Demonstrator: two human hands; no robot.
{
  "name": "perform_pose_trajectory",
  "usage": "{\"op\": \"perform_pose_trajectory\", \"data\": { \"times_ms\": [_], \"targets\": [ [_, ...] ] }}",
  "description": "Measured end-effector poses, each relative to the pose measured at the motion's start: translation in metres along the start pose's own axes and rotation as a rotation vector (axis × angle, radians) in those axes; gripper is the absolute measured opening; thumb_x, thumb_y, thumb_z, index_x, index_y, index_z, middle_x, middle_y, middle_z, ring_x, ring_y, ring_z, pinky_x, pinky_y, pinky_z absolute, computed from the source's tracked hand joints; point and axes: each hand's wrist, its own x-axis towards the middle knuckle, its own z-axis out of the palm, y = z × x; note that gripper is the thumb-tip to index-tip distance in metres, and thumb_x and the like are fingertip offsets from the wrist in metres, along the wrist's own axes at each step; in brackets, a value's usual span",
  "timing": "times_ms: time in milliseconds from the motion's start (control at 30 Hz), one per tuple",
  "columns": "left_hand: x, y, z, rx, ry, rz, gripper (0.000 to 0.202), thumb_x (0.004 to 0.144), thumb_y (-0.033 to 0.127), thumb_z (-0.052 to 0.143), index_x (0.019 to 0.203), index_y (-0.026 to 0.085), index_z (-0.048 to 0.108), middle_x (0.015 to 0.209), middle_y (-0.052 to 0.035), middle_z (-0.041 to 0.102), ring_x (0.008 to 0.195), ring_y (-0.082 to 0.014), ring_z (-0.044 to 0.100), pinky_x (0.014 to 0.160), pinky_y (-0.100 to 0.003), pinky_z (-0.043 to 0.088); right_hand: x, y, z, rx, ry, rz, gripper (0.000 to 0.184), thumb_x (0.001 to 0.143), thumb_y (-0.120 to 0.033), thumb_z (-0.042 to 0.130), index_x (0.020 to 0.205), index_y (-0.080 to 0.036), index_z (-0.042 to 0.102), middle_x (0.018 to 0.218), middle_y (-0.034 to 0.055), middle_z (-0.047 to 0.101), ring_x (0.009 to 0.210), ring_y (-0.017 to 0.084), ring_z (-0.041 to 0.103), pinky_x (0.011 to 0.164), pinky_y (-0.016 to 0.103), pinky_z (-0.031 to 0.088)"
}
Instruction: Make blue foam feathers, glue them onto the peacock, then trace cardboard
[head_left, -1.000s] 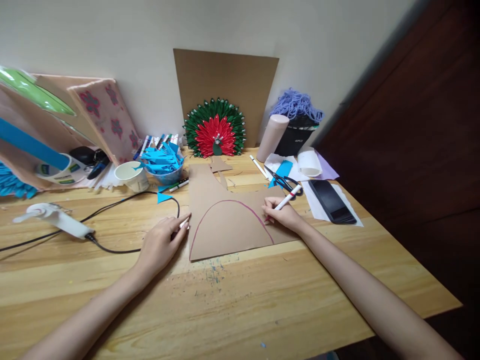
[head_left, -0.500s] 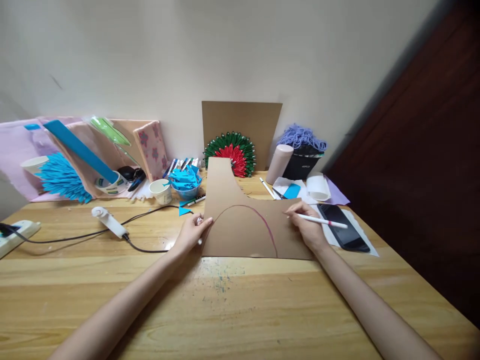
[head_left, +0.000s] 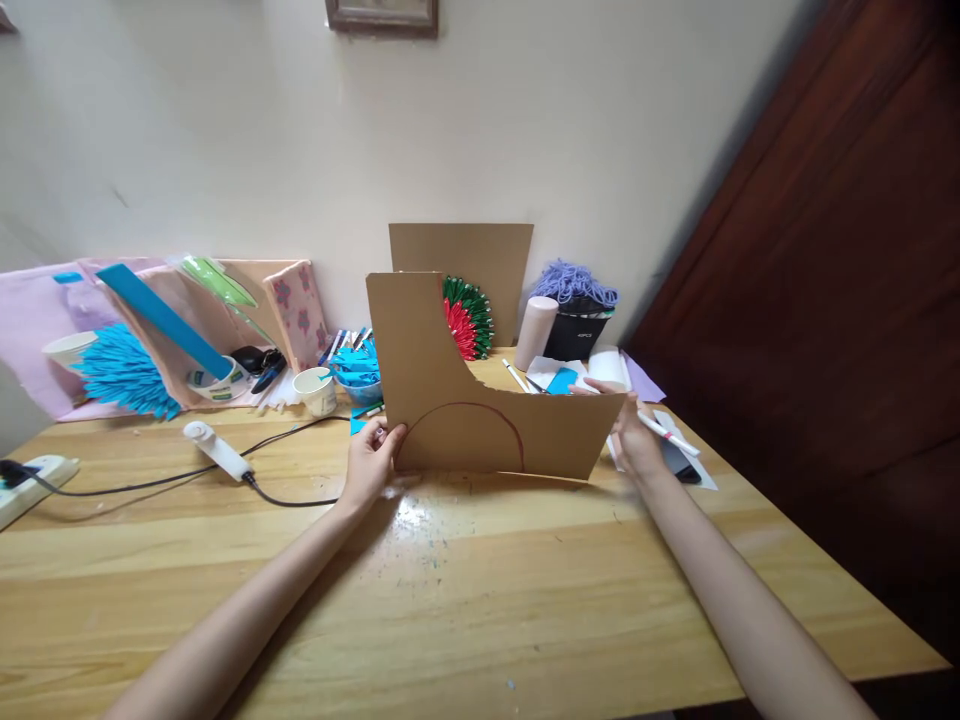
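Note:
A brown cardboard sheet (head_left: pixel 450 400) with a curved cut-out and a drawn red arc stands tilted up off the wooden table (head_left: pixel 450 600). My left hand (head_left: pixel 371 465) grips its lower left corner. My right hand (head_left: pixel 637 435) holds its right edge and also keeps a white marker (head_left: pixel 667 435) between the fingers. The sheet hides part of a green and red fan-shaped craft (head_left: pixel 466 318) behind it.
A glue gun (head_left: pixel 214 450) with a black cord lies at the left, near a power strip (head_left: pixel 26 480). A paper cup (head_left: pixel 315 390), a bowl of blue paper pieces (head_left: pixel 356 370), markers, a second cardboard sheet (head_left: pixel 480 255), purple yarn (head_left: pixel 574 282) and a phone line the back and right.
The cardboard sheet lay flat with my right hand drawing on it; now both hands have lifted it upright. The view has tilted up and pulled back.

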Motion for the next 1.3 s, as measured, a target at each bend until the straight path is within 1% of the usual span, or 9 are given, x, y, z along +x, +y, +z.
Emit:
{"op": "perform_pose_trajectory", "data": {
  "times_ms": [200,333,433,600,667,800,967,1167,1300],
  "targets": [
    [-0.008,-0.012,0.002,0.065,-0.052,-0.029,0.026,0.078,0.044,0.053,0.071,0.019,0.051,0.055,0.004,0.042,0.051,-0.0112,0.039,0.049,-0.022,0.032,0.0,0.013,-0.001,0.037,0.034,0.009,0.07,0.065,-0.081,0.039,0.087,-0.02,0.065,0.082,0.0096,0.07,0.078,0.026,0.067,0.057,0.033,0.053],
    [-0.011,-0.015,0.003,0.063,-0.06,-0.012,0.027,0.079,0.044,0.052,0.073,0.018,0.053,0.059,0.0028,0.046,0.055,-0.0116,0.042,0.051,-0.022,0.034,0.0,0.012,0.001,0.023,0.023,0.034,0.046,0.06,-0.057,0.071,0.087,-0.021,0.064,0.083,0.0049,0.071,0.078,0.023,0.067,0.067,0.032,0.054],
    [-0.011,-0.013,0.002,0.06,-0.038,-0.018,0.028,0.077,0.046,0.054,0.072,0.018,0.054,0.062,0.0019,0.049,0.059,-0.0126,0.046,0.056,-0.023,0.038,-0.001,0.011,0.005,0.031,0.034,0.054,0.035,0.062,-0.04,0.075,0.089,-0.02,0.064,0.088,0.0044,0.071,0.082,0.022,0.066,0.077,0.034,0.053],
    [-0.009,0.0,0.0,-0.139,-0.095,-0.05,0.036,0.07,0.048,0.062,0.087,0.016,0.063,0.09,-0.0069,0.065,0.087,-0.0219,0.057,0.072,-0.03,0.046,-0.003,0.011,0.012,0.058,0.065,-0.004,0.034,0.063,-0.039,0.073,0.09,-0.021,0.065,0.093,0.0047,0.071,0.09,0.023,0.065,0.085,0.036,0.05],
    [-0.009,0.005,-0.001,-0.211,-0.125,-0.105,0.039,0.069,0.051,0.063,0.085,0.015,0.065,0.089,-0.0075,0.067,0.084,-0.0226,0.059,0.071,-0.031,0.047,-0.004,0.008,0.013,0.054,0.061,-0.009,0.034,0.066,-0.041,0.07,0.092,-0.021,0.064,0.092,0.0051,0.071,0.089,0.024,0.065,0.082,0.037,0.052],
    [-0.009,0.012,-0.006,-0.264,-0.145,-0.212,0.042,0.07,0.055,0.06,0.071,0.014,0.064,0.069,-0.0043,0.067,0.063,-0.0176,0.059,0.057,-0.026,0.046,-0.01,-0.007,0.014,0.019,0.007,0.082,0.031,0.07,-0.043,0.067,0.094,-0.022,0.063,0.089,0.005,0.071,0.078,0.022,0.067,0.068,0.032,0.054],
    [-0.006,0.01,-0.006,-0.268,-0.118,-0.265,0.041,0.067,0.051,0.066,0.083,0.012,0.065,0.083,-0.008,0.07,0.068,-0.0192,0.062,0.058,-0.027,0.047,-0.015,-0.008,0.012,-0.206,-0.226,0.25,0.037,0.073,-0.047,0.063,0.096,-0.019,0.064,0.085,0.0081,0.07,0.071,0.023,0.066,0.057,0.03,0.051],
    [-0.007,-0.005,0.002,-0.197,-0.228,-0.356,0.041,0.064,0.047,0.069,0.082,0.01,0.065,0.083,-0.0104,0.07,0.068,-0.0199,0.063,0.057,-0.027,0.047,-0.009,0.013,0.008,-0.761,0.05,-0.099,0.045,0.079,-0.051,0.052,0.108,-0.017,0.059,0.088,0.0123,0.068,0.085,0.027,0.062,0.077,0.04,0.046],
    [-0.008,-0.009,0.006,-0.138,-0.284,-0.348,0.04,0.067,0.047,0.067,0.081,0.01,0.065,0.079,-0.0097,0.07,0.066,-0.0201,0.064,0.054,-0.026,0.046,-0.016,0.006,0.02,-0.709,0.046,-0.155,0.049,0.085,-0.052,0.042,0.121,-0.021,0.049,0.09,0.0091,0.065,0.093,0.026,0.059,0.082,0.039,0.043]
  ]
}}
